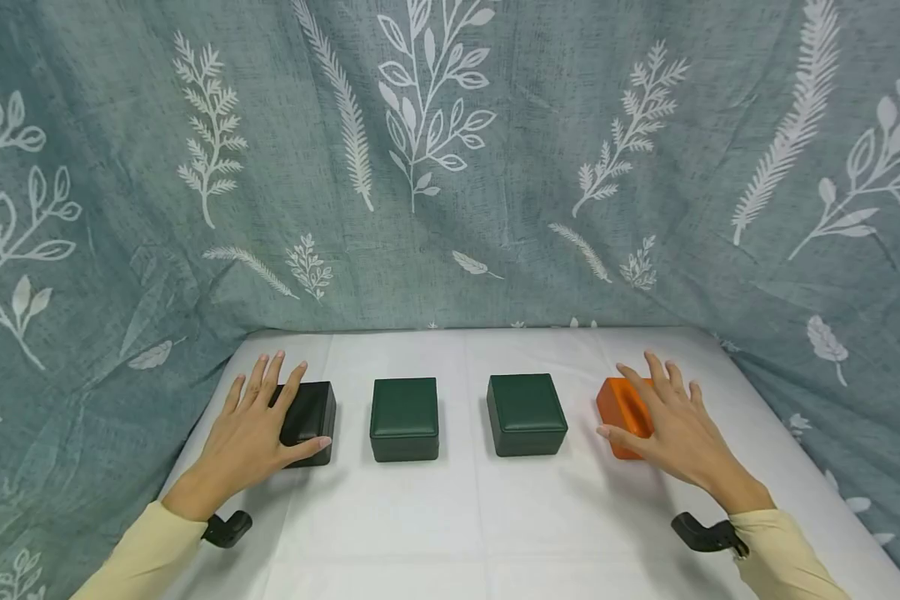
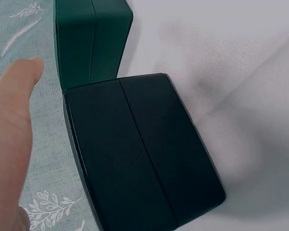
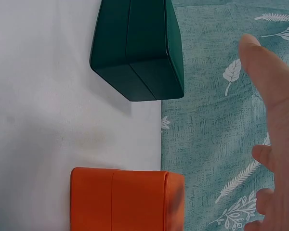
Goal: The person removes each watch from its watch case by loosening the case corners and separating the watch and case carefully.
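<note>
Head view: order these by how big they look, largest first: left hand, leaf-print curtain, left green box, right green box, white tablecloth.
1. Leaf-print curtain
2. White tablecloth
3. Left hand
4. Left green box and right green box: too alike in size to rank.

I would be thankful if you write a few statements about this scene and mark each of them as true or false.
1. A black box, a green box, a second green box and an orange box stand on a white cloth. True.
2. Both green boxes are open. False: both are closed.
3. The left hand and the right hand have their fingers spread. True.
4. The left hand is nearest to the orange box. False: it is nearest to the black box.
5. The orange box stands between the green boxes. False: it is at the right end of the row.
</note>
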### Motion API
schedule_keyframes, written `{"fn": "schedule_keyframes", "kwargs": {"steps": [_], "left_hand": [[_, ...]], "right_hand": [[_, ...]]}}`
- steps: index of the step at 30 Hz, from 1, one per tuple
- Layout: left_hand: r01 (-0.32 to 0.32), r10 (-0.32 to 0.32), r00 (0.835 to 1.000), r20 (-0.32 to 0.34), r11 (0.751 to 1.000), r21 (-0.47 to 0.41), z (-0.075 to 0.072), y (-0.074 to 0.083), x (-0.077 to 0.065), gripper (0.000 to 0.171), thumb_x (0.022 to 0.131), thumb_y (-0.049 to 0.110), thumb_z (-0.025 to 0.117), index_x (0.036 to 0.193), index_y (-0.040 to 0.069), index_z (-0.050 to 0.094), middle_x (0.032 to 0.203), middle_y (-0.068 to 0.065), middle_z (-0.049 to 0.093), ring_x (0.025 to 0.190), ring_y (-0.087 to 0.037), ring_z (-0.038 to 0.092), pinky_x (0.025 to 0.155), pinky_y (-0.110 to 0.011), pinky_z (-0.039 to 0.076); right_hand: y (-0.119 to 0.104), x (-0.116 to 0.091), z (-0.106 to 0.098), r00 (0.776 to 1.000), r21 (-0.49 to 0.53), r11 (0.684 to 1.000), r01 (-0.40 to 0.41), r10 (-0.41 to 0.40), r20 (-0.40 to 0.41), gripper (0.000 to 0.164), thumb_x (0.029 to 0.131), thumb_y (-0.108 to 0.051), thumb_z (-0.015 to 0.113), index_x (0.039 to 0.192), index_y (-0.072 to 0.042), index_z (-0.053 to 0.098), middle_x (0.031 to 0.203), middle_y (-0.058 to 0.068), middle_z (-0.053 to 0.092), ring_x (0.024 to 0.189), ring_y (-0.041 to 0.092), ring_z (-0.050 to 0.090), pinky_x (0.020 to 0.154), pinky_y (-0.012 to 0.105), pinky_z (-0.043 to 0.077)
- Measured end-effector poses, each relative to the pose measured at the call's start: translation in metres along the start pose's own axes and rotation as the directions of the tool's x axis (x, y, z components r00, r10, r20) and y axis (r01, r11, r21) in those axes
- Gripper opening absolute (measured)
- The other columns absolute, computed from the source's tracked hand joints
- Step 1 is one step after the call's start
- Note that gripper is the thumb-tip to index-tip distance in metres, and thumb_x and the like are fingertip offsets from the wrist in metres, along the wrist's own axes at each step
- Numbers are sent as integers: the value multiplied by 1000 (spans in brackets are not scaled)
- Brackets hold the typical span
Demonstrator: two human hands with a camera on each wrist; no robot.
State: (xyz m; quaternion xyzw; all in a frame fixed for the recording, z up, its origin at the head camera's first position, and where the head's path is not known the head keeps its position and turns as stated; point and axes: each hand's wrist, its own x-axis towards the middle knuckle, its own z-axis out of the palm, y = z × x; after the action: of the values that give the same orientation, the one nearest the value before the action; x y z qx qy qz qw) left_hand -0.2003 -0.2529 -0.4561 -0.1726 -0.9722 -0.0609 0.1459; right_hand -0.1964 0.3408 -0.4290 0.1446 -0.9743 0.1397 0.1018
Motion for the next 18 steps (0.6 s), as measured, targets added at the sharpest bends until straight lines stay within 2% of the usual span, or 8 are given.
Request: {"fn": "schedule_keyframes", "kwargs": {"steps": [18], "left_hand": [[-1,1,1000,-11,1000,-4,1,3,-5,113,83,83,60,166,15,22,170,-22,9,157,-39,1,120,-62,6]], "right_hand": [[3,-1,-1,1000,-2,1000,-4,4,12,95,90,-68,66,164,-20,30,170,21,2,150,58,6,113,75,1]]}}
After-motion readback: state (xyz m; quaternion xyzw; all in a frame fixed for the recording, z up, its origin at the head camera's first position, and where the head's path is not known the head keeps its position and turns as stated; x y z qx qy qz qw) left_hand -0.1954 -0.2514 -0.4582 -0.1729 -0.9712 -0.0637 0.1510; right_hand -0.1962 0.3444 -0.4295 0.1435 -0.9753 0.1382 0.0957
